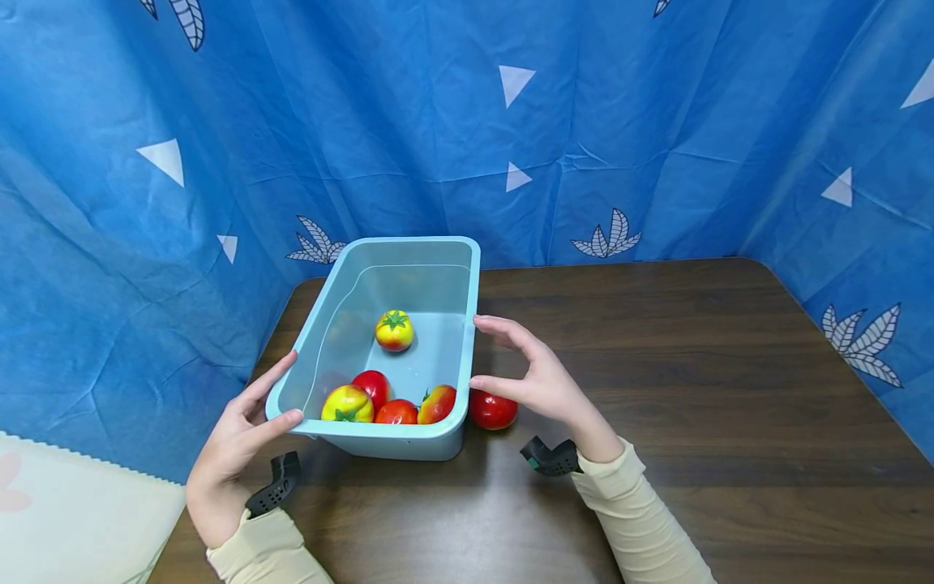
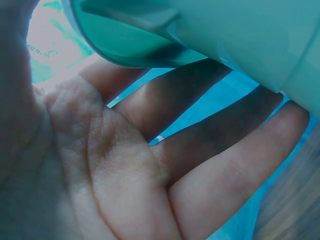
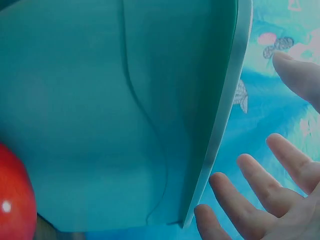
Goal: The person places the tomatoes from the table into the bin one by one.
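Note:
A light blue plastic bin [image 1: 473, 284] stands on the table's left half. My left hand [image 1: 232, 446] grips its near left corner, thumb on the front rim and index finger along the left rim. The left wrist view shows the other fingers [image 2: 240, 180] spread against the bin's outer wall. Beside the right rim my right hand [image 1: 540, 375] is spread, fingertips right at the edge and nothing in its grasp. Inside lie several toy tomatoes: a yellow-red one [image 1: 394, 331] near the middle, others, including a yellow one [image 1: 346, 403], along the near wall.
One red tomato [image 1: 493, 411] lies on the brown wooden table [image 1: 657, 389], against the bin's right side and below my right thumb. Blue patterned curtain [image 1: 409, 122] hangs behind and along the sides. Pale cloth [image 1: 80, 511] shows at the lower left.

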Available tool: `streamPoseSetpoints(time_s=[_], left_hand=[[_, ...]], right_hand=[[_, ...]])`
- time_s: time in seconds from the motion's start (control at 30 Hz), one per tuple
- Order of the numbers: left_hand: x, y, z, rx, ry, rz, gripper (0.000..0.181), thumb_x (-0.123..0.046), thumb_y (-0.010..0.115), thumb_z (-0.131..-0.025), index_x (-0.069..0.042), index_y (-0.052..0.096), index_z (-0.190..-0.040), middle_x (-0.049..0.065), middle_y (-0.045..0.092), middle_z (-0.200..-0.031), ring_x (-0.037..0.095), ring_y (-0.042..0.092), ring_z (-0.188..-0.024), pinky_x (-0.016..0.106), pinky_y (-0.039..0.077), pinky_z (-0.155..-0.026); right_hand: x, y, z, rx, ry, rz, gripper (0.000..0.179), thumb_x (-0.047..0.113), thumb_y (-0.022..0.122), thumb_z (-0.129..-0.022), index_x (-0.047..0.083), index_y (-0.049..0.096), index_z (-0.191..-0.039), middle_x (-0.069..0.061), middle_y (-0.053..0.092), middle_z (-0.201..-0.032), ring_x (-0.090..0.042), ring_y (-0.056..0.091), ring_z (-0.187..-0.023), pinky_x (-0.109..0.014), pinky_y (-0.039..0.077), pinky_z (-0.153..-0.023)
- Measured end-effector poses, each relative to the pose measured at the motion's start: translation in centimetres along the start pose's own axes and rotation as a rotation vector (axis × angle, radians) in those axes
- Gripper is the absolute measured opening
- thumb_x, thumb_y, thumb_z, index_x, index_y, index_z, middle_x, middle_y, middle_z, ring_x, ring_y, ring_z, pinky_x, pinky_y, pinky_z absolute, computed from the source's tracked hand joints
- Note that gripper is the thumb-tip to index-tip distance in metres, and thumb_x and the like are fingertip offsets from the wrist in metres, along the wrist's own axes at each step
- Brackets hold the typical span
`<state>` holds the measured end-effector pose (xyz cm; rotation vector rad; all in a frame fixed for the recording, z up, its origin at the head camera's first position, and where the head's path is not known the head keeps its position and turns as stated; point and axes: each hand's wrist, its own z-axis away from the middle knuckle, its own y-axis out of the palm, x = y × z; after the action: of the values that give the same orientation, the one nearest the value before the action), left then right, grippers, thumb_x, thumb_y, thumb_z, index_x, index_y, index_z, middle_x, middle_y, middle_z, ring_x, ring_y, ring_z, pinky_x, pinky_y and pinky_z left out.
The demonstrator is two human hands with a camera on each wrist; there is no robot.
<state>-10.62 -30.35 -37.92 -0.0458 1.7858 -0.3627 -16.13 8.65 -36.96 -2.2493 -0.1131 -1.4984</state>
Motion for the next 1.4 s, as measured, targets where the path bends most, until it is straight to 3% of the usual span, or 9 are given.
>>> streamPoseSetpoints(time_s=[0.3,0.67,0.73,1.17,1.4], left_hand=[[0.0,0.0,0.0,0.005,0.001,0.005,0.07,0.012,0.056,-0.086,-0.008,0.03,-0.147,-0.002,0.043,-0.133,0.01,0.058,-0.104,0.023,0.052,-0.077],[0.1,0.0,0.0,0.006,-0.005,0.029,0.069,0.012,0.056,-0.087,-0.008,0.029,-0.147,0.0,0.043,-0.132,0.01,0.057,-0.104,0.024,0.052,-0.077],[0.1,0.0,0.0,0.006,-0.003,0.029,0.069,0.012,0.055,-0.087,-0.008,0.029,-0.147,0.0,0.042,-0.133,0.01,0.057,-0.104,0.024,0.052,-0.077],[0.1,0.0,0.0,0.008,0.003,0.021,0.069,0.013,0.055,-0.086,-0.008,0.029,-0.147,0.0,0.043,-0.132,0.011,0.058,-0.103,0.024,0.052,-0.077],[0.1,0.0,0.0,0.009,0.008,0.014,0.069,0.013,0.055,-0.086,-0.007,0.029,-0.147,0.0,0.044,-0.132,0.011,0.058,-0.103,0.023,0.052,-0.077]], right_hand=[[-1.2,-1.2,-0.4,0.007,0.028,-0.01,0.065,0.019,0.077,-0.078,0.02,0.048,-0.136,0.003,0.048,-0.137,-0.019,0.044,-0.124,-0.048,0.037,-0.101],[-3.1,-2.2,-0.8,0.094,0.05,-0.021,0.062,0.019,0.076,-0.078,0.013,0.05,-0.134,-0.004,0.049,-0.136,-0.022,0.045,-0.123,-0.051,0.035,-0.102],[-2.5,-2.2,-0.8,0.108,0.061,-0.033,0.061,0.014,0.075,-0.079,0.008,0.049,-0.134,-0.008,0.048,-0.136,-0.026,0.045,-0.122,-0.051,0.034,-0.102],[-6.7,-1.5,-1.4,0.194,0.05,-0.096,0.063,0.009,0.075,-0.077,0.007,0.048,-0.134,-0.012,0.046,-0.137,-0.035,0.041,-0.125,-0.057,0.033,-0.101],[-5.7,-1.4,-1.2,0.273,0.08,-0.143,0.063,0.0,0.07,-0.077,-0.008,0.043,-0.133,-0.024,0.042,-0.136,-0.046,0.037,-0.125,-0.061,0.031,-0.099]])
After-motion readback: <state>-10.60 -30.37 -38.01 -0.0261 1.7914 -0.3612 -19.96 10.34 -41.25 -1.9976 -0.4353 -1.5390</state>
